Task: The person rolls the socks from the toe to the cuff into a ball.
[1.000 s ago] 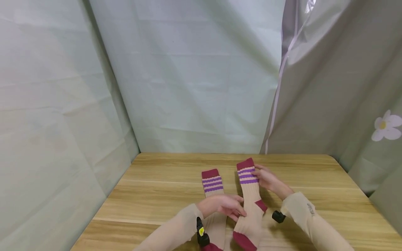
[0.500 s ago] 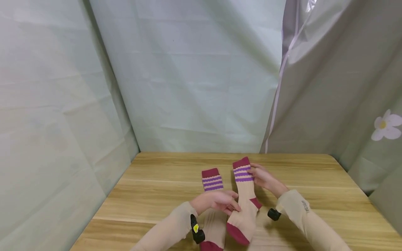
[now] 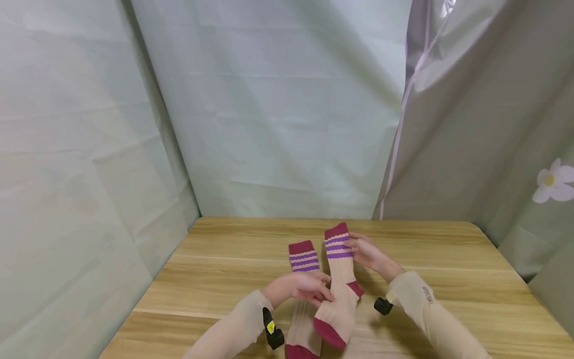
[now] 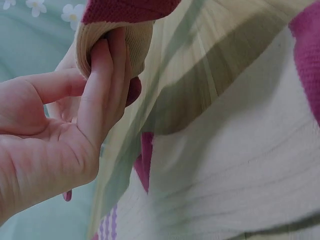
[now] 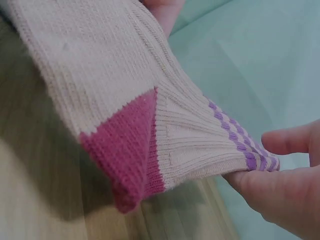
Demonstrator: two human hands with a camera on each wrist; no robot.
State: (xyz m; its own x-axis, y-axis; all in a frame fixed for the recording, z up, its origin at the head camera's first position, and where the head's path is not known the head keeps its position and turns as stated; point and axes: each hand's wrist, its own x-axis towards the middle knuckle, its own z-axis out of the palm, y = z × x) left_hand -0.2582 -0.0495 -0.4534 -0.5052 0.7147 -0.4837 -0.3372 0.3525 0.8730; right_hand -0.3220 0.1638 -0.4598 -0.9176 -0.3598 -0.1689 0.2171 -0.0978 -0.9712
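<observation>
table: wooden | backdrop: pale green sheet | flower print

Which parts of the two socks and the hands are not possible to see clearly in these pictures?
- Flat sock: head view, its middle is hidden under the left hand; its toe is cut off by the bottom edge.
- Held sock: both wrist views are too close, so the edges cut off most of it.
- Right hand: right wrist view shows only part of it; its fingers run out of frame.

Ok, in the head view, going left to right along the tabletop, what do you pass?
Left hand → flat sock → lifted sock → right hand; all over the wooden table.
</observation>
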